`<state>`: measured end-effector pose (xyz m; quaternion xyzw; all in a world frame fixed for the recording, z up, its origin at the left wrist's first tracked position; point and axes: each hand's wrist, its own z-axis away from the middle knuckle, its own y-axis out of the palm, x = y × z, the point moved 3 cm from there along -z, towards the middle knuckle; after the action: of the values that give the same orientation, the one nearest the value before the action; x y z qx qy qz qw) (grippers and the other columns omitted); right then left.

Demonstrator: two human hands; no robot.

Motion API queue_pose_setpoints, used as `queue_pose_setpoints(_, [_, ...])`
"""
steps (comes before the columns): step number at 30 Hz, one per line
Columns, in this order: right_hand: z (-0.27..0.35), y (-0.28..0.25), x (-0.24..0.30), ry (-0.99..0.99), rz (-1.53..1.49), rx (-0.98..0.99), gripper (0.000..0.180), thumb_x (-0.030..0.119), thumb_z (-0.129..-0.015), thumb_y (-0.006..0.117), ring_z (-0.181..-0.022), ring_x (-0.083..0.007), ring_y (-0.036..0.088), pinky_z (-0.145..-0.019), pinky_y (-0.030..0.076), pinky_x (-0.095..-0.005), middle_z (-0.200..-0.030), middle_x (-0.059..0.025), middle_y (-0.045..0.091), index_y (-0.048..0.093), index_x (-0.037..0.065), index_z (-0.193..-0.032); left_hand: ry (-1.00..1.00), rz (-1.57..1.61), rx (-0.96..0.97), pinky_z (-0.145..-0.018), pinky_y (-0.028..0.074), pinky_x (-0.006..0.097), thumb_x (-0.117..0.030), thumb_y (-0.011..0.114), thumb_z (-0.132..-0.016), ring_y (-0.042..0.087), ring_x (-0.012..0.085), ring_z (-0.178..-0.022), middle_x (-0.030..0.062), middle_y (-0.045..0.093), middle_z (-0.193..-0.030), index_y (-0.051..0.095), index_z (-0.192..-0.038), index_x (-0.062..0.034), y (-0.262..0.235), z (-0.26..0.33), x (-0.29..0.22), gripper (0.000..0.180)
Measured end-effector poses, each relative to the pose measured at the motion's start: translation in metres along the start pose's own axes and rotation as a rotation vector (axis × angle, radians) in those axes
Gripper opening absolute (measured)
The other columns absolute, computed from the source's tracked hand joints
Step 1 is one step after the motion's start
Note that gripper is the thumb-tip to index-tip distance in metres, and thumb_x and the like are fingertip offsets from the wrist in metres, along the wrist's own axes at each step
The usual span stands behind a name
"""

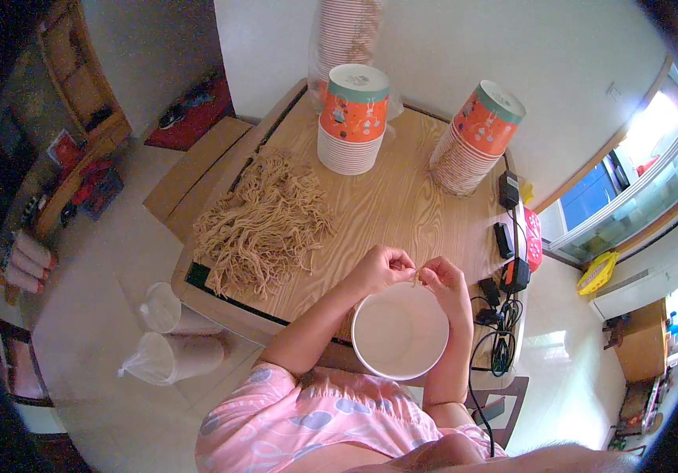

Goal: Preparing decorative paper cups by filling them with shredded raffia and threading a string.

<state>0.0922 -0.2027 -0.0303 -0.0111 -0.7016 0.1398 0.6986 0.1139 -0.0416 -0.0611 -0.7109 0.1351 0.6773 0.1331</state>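
A white paper bucket is close against my body at the table's near edge, its open mouth facing up so the bare inside shows. At its far rim my left hand and my right hand are nearly touching, fingertips pinched. Between them is a short bit of tan twine; whether it passes through the rim is too small to tell. My right wrist runs along the bucket's right side. A loose heap of cut tan twine lies on the wooden table, left of my hands.
Two upside-down stacks of orange-and-green paper buckets, a left stack and a right stack with twine along its rims, stand at the back. Taller wrapped cups rise behind. Black adapters and cables line the right edge. Bagged cups lie on the floor.
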Motion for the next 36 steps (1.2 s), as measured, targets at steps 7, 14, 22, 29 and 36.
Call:
queue_pose_setpoints(7, [-0.004,0.002,-0.006,-0.028,0.065,0.020,0.002,0.000,-0.080,0.058,-0.071,-0.0050,0.051,-0.063,0.041,-0.0181,-0.076,0.0017,0.055,0.056,0.001,-0.080,-0.005,-0.012,0.004,-0.059,0.046,0.025,-0.013,0.066,-0.079,0.056,0.0077,-0.065,0.0008,0.063,-0.072,0.065,-0.082,-0.0033,-0.001,0.003,-0.003,0.011])
queue_pose_setpoints(14, [-0.003,0.002,-0.007,-0.140,0.040,0.032,0.006,-0.004,-0.080,0.058,-0.077,-0.0063,0.053,-0.069,0.043,-0.0199,-0.079,0.0007,0.056,0.056,0.001,-0.083,-0.063,0.127,0.039,-0.064,0.048,0.025,-0.016,0.066,-0.080,0.058,0.0092,-0.070,0.0023,0.065,-0.078,0.065,-0.086,-0.0022,-0.003,0.001,0.002,0.014])
queue_pose_setpoints(22, [-0.004,0.005,-0.003,-0.184,0.057,0.048,0.008,-0.006,-0.080,0.057,-0.081,-0.0082,0.054,-0.075,0.044,-0.0217,-0.082,-0.0010,0.057,0.056,0.000,-0.084,-0.100,0.175,0.009,-0.065,0.047,0.025,-0.015,0.065,-0.080,0.058,0.0096,-0.071,0.0022,0.064,-0.079,0.065,-0.085,-0.0029,-0.003,-0.001,0.008,0.013])
queue_pose_setpoints(29, [-0.005,0.003,-0.008,-0.170,0.046,0.055,0.007,-0.003,-0.079,0.060,-0.081,-0.0098,0.055,-0.075,0.045,-0.0232,-0.082,-0.0019,0.059,0.057,0.000,-0.085,-0.091,0.107,0.046,-0.066,0.047,0.025,-0.016,0.064,-0.082,0.058,0.0094,-0.072,0.0018,0.064,-0.079,0.063,-0.088,-0.0034,-0.004,-0.001,0.007,0.014])
queue_pose_setpoints(36, [-0.004,0.002,-0.009,-0.148,0.031,0.052,0.007,0.000,-0.079,0.062,-0.080,-0.0108,0.056,-0.076,0.045,-0.0245,-0.081,-0.0021,0.060,0.058,0.000,-0.085,-0.119,0.114,0.021,-0.064,0.046,0.024,-0.019,0.062,-0.083,0.055,0.0072,-0.069,-0.0006,0.061,-0.074,0.061,-0.086,-0.0046,-0.005,0.003,0.007,0.014])
